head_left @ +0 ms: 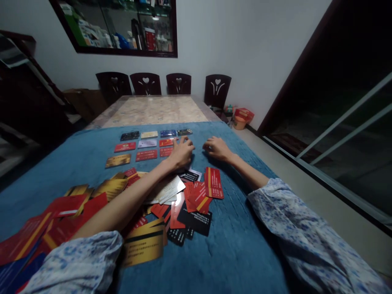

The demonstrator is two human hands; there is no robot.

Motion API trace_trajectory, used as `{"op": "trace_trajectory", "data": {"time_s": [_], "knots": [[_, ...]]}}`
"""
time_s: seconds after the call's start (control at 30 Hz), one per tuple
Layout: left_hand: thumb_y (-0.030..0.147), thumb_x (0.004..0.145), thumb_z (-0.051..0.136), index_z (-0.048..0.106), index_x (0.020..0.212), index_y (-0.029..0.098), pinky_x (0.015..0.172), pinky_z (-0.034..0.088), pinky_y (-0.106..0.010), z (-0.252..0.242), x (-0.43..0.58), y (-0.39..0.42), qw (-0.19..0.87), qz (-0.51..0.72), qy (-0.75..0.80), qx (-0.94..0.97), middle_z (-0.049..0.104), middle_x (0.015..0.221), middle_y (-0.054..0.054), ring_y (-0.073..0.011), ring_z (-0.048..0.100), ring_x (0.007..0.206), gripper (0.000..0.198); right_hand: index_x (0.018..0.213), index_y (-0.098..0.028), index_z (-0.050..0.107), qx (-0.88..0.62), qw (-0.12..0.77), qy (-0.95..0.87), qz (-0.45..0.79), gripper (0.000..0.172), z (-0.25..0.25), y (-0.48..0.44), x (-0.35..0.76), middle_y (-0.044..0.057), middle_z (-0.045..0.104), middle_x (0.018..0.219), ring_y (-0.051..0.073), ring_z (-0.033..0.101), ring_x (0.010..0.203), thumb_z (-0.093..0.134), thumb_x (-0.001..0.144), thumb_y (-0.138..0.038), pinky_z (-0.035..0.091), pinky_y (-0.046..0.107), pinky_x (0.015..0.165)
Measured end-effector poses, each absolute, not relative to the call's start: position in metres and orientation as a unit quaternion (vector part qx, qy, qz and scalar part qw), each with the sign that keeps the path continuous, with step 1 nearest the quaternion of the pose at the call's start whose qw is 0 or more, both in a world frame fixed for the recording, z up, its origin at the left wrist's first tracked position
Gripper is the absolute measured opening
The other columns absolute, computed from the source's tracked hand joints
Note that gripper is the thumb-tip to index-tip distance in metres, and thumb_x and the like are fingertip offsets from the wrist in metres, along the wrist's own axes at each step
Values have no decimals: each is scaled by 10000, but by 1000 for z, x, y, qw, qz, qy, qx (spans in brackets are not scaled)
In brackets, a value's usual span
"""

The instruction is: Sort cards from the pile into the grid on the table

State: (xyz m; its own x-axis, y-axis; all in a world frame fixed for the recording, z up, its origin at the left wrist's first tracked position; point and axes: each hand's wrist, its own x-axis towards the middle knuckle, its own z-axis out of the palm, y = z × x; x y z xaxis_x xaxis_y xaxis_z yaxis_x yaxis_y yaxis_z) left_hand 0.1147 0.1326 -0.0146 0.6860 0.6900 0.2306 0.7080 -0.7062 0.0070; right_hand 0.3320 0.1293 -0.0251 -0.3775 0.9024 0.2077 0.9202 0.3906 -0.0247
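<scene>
Logging left hand (182, 154) beside the middle-row red card (165, 142), near the far edge of the cloth (235, 232); card lies just left of it, long axis roughly along that edge; right hand (218, 148) farther, fingers curled; we can't tell whether either grips anything.

This looks like a home dining room: dark, heart-carved chairs (137, 84) stand beyond a long worktop (153, 111) partly under blue cloth (232, 245), and a wall niche (128, 52) holds a red tub (150, 39) and household goods (92, 34).
</scene>
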Motion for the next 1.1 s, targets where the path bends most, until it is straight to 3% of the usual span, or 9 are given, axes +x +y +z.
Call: {"op": "trace_trajectory", "data": {"time_s": [0.63,0.9,1.1], "knots": [[117,876,527,713,1215,274,1087,280,-626,-29,132,74,-5,-94,-264,-960,637,1396,-96,-344,373,1371,417,1028,-202,772,-542,122,-830,-53,252,-45,58,360,115,730,988,236,553,936,525,979,-212,328,340,760],[64,856,530,645,1348,303,1082,334,-647,-32,132,67,-38,-69,-211,-974,565,1527,-77,-361,367,1424,558,998,-203,760,-529,128,-837,-61,274,-55,43,363,103,718,951,229,533,909,488,996,-234,317,339,752],[116,936,515,611,1405,347,1109,310,-641,-34,130,69,-49,-63,-178,-981,577,1530,-55,-352,351,1479,531,994,-205,757,-522,138,-840,-57,267,-57,37,362,99,714,942,228,524,894,492,993,-233,321,342,760]]}}
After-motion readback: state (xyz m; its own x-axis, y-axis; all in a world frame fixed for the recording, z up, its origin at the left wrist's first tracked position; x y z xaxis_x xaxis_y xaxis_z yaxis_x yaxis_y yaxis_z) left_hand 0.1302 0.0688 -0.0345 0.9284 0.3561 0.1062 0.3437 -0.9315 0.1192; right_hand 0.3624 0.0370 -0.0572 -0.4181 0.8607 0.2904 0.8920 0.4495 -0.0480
